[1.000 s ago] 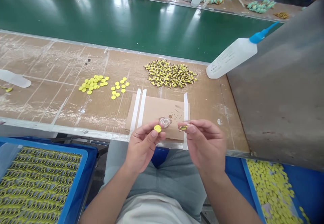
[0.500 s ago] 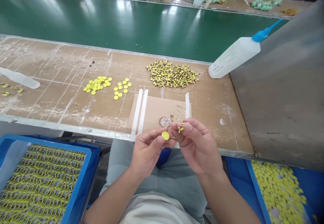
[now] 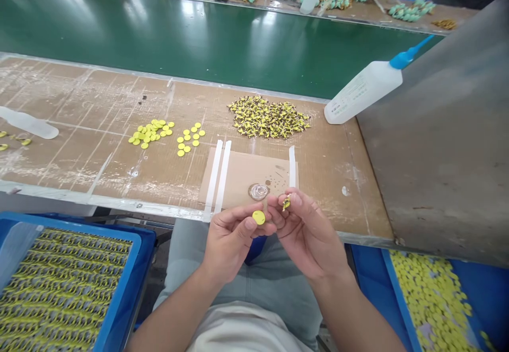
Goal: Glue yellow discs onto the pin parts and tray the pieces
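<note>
Blue tray [image 3: 119,283] left of the left hand, packed with yellow-and-grey pieces (in rows), left hand [image 3: 228,243] pinching a yellow disc [image 3: 259,217], right hand [image 3: 308,232] pinching a small yellow-and-black piece [image 3: 285,202] beside it, blue bin [image 3: 392,283] of yellow discs to the right.

Far from you: green belt [image 3: 178,34] | right: tilted glue bottle [image 3: 363,91] by grey panel [image 3: 441,145] | centre: yellow-black pile [image 3: 268,117] | left: loose discs [image 3: 151,132] | near left: blue tray [image 3: 123,283] | near right: disc bin [image 3: 433,299]

Head camera looks forward and down (close) over workbench [image 3: 119,129].
</note>
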A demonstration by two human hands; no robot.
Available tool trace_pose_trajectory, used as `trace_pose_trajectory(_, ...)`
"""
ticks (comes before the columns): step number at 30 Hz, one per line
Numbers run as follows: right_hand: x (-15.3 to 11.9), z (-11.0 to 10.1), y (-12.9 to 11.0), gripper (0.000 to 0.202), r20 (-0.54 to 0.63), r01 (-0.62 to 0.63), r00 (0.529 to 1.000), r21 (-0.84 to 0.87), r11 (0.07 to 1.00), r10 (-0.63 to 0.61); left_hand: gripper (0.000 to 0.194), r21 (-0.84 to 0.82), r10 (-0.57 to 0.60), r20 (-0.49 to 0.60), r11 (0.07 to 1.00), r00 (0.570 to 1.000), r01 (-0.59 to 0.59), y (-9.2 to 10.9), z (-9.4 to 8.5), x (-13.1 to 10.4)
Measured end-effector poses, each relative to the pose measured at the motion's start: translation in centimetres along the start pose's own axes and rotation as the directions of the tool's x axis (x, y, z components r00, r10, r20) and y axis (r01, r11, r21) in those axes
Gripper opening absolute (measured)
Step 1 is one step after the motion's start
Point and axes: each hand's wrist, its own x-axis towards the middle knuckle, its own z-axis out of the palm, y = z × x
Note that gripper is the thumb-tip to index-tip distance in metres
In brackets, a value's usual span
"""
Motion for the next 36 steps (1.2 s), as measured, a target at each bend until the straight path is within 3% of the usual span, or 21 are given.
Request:
trace_pose_trajectory(3,-0.1,0.3,0.1,0.009,-0.046,0.128,0.99,-0.122,0.984,-0.134,0.019,-0.001,-0.002,-0.005,1.0,1.0,0.002,0.0,0.0,0.0)
trace_pose_trajectory(7,-0.7,0.7,0.5,0.01,-0.075,0.338,0.92,-0.344,0.876,-0.385,0.018,-0.017,-0.013,-0.015,1.0,1.0,0.013,-0.2,-0.1,0.0)
trace_pose_trajectory(14,-1.9,1.0,1.1,0.016,0.024,0.474,0.826,-0.571,0.67,-0.563,0.02,-0.017,-0.002,-0.013,1.0,1.0,0.002,-0.4,0.1,0.1)
trace_pose_trajectory(23,-1.8,0.9,1.1,0.019,0.1,0.511,0.794,-0.643,0.57,-0.599,0.017,-0.031,0.026,0.015,0.999,1.0,-0.026,-0.7,0.1,0.0)
trace_pose_trajectory(36,-1.6,1.1,1.0,0.024,0.122,0.515,0.804,-0.63,0.581,-0.581,0.016,-0.025,0.043,0.012,0.999,0.999,-0.042,-0.6,-0.1,0.1)
